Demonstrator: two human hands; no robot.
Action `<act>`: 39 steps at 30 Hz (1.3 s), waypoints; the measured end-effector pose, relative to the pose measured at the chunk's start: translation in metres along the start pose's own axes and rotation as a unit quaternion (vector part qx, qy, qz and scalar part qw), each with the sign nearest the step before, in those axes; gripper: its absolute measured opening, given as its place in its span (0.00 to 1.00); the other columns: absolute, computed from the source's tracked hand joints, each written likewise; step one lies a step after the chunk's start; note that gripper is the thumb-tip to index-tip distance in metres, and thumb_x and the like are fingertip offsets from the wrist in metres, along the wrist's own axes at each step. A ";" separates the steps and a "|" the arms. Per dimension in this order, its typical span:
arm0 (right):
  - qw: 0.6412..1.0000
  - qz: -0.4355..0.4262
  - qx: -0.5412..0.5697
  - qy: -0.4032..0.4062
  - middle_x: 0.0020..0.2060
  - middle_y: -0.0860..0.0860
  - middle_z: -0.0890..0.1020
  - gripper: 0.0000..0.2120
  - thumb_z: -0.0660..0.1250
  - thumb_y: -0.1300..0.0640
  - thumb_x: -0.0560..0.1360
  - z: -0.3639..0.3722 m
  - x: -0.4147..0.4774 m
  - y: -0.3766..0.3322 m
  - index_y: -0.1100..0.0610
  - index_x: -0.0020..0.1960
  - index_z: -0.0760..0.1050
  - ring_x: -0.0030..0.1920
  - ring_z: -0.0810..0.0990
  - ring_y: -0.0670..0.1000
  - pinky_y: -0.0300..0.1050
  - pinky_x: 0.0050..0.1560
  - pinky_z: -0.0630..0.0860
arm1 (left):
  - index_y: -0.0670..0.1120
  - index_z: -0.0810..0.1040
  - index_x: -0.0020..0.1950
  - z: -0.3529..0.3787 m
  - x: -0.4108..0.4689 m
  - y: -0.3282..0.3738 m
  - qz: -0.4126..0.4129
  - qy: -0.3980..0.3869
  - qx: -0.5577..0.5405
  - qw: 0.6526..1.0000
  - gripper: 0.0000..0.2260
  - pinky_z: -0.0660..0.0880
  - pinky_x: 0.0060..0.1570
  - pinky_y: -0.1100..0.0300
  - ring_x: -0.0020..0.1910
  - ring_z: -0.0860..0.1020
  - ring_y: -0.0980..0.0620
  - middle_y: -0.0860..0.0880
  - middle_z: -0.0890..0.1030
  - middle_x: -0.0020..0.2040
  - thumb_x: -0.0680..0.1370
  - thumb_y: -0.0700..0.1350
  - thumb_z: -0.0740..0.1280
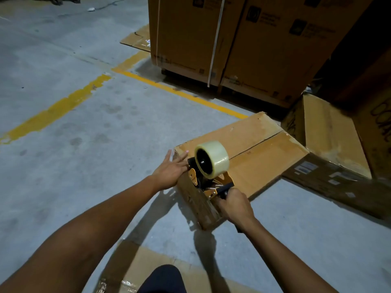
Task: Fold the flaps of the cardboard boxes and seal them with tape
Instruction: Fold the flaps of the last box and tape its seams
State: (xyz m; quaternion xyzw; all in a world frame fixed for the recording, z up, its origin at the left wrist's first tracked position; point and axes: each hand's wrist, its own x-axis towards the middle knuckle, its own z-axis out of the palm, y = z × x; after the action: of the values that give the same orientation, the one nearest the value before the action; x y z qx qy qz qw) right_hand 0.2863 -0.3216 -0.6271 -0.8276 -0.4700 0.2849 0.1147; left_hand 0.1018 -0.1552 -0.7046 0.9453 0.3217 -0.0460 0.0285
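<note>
One tape dispenser [211,192], carrying one roll of clear tape [214,158]. Two hands: one left hand [169,171], one right hand [234,206]. Two smaller cardboard boxes: one closed box [258,161], one open box [330,140]. Two tall printed cartons: left carton [188,37], right carton [281,56]. Three flattened sheets: far sheet [137,39], near sheet [135,269], labelled sheet [338,187]. Two white straps: wide strap [215,41], thin strap [157,28].

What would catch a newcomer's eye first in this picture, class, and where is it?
The clear tape roll on its orange dispenser stands out at centre, on the near end of a closed box. The right hand grips the dispenser's handle; the left hand lies flat on the box's left edge. Yellow lines cross the grey floor to the left.
</note>
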 end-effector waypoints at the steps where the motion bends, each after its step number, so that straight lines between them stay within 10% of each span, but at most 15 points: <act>1: 1.000 0.001 -0.004 0.003 0.40 0.49 0.82 0.04 0.68 0.52 0.77 0.000 -0.005 0.002 0.51 0.48 0.80 0.40 0.80 0.51 0.46 0.35 0.75 | 0.51 0.61 0.80 -0.001 0.000 0.002 -0.017 -0.004 -0.001 1.000 0.35 0.37 0.72 0.31 0.80 0.38 0.49 0.53 0.55 0.81 0.74 0.31 0.60; 11: 0.999 0.026 -0.046 0.004 0.34 0.48 0.78 0.09 0.67 0.56 0.79 -0.012 -0.066 0.049 0.50 0.40 0.72 0.35 0.77 0.49 0.42 0.33 0.72 | 0.47 0.48 0.82 -0.014 -0.004 0.034 -0.015 -0.018 0.068 0.997 0.32 0.45 0.73 0.30 0.80 0.39 0.45 0.48 0.47 0.82 0.81 0.37 0.58; 16: 0.999 0.013 -0.030 0.017 0.35 0.48 0.78 0.05 0.67 0.55 0.79 -0.012 -0.067 0.047 0.51 0.44 0.73 0.35 0.77 0.48 0.40 0.31 0.68 | 0.46 0.71 0.73 -0.002 -0.018 0.081 0.049 -0.039 0.052 0.997 0.24 0.45 0.74 0.31 0.81 0.43 0.49 0.47 0.57 0.81 0.76 0.42 0.67; 25: 0.996 0.049 -0.078 0.013 0.31 0.46 0.74 0.12 0.66 0.56 0.78 -0.013 -0.102 0.090 0.51 0.37 0.68 0.31 0.74 0.46 0.39 0.28 0.64 | 0.49 0.46 0.82 -0.010 -0.019 0.094 0.002 -0.044 0.040 0.998 0.41 0.40 0.74 0.33 0.81 0.42 0.48 0.49 0.43 0.82 0.77 0.42 0.68; 30: 0.997 0.034 -0.070 0.029 0.31 0.44 0.72 0.12 0.65 0.55 0.79 -0.006 -0.107 0.089 0.50 0.38 0.68 0.32 0.72 0.45 0.38 0.28 0.63 | 0.44 0.71 0.74 -0.004 -0.033 0.125 0.078 -0.033 0.049 0.995 0.23 0.34 0.74 0.42 0.80 0.51 0.49 0.46 0.59 0.80 0.77 0.38 0.63; 39: 0.996 0.036 -0.075 0.032 0.31 0.46 0.73 0.15 0.65 0.54 0.79 -0.003 -0.119 0.111 0.49 0.35 0.65 0.31 0.73 0.48 0.41 0.27 0.64 | 0.47 0.70 0.75 0.001 -0.034 0.132 0.053 -0.019 -0.024 0.998 0.26 0.34 0.75 0.47 0.80 0.46 0.54 0.50 0.52 0.82 0.76 0.38 0.64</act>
State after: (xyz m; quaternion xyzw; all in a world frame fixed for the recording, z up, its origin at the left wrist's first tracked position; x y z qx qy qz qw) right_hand 0.3199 -0.4809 -0.6320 -0.8587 -0.4564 0.2259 0.0567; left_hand 0.1553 -0.2803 -0.6992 0.9591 0.2712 -0.0548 0.0596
